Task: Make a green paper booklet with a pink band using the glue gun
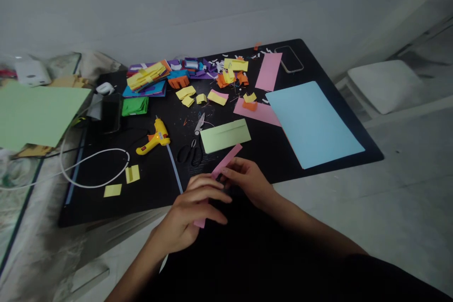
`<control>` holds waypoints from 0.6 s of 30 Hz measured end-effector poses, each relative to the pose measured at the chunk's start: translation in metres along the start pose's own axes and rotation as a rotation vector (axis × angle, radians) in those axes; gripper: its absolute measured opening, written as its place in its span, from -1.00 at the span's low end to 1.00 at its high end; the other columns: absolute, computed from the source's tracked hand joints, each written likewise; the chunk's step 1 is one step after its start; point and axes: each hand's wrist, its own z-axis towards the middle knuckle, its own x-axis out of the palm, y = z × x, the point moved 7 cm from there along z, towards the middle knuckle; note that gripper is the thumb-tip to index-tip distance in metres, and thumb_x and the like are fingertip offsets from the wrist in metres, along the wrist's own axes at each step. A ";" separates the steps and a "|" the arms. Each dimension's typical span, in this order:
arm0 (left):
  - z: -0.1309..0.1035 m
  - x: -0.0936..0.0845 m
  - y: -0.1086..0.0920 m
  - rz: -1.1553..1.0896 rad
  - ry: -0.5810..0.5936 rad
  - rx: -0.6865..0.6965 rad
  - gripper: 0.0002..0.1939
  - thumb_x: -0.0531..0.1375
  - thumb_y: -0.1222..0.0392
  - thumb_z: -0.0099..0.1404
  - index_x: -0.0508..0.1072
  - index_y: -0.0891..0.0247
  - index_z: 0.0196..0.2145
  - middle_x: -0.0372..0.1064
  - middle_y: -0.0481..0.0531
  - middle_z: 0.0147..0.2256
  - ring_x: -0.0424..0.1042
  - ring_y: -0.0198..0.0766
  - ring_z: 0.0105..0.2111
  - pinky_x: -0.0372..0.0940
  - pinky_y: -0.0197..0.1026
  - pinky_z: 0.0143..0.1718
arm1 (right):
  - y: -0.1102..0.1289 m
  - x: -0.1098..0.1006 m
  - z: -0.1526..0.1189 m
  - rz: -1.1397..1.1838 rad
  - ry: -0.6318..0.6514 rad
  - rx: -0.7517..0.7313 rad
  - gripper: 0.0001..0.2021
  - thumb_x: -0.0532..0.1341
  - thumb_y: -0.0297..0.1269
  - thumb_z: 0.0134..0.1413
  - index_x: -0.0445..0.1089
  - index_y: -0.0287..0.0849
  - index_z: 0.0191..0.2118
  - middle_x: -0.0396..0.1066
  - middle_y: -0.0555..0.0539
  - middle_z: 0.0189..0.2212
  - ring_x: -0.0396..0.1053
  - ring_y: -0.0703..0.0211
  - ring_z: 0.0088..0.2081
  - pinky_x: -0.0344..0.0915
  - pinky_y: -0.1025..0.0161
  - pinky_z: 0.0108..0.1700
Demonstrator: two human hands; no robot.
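The pink paper strip should handle as something very light and rather limp, able to take a crease but easily bent or torn, and dry enough that slipping seems a small concern. A gentle pinch on its long edges near the middle, with the other hand steadying one end, would probably suit it best; a hard squeeze could crumple it. It lies slantwise between the two hands, just off the near edge of the black worktop, in front of the dark clothing. The right hand has thumb and fingers closed on the strip's edge toward its upper end. The left hand lies across its lower part, fingers loosely spread and slightly curved; how firmly they hold it I cannot tell. The strip is long, narrow and straight-sided, plain pink, its upper end showing close to the light green paper and its lower end poking out below the left hand. Whether it is a single layer or folded over, the view does not settle.
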 end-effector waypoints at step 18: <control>-0.015 0.005 0.080 -0.165 -0.250 -0.750 -0.64 0.25 -0.11 0.42 0.57 0.22 -0.35 0.60 0.00 -0.43 0.59 -0.21 -0.39 0.38 -0.24 -0.32 | 0.045 -0.012 0.015 -0.563 -0.007 -0.300 -0.81 0.41 -0.15 0.12 0.56 -0.11 -0.19 0.60 -0.05 -0.28 0.54 0.11 -0.26 0.48 0.16 -0.18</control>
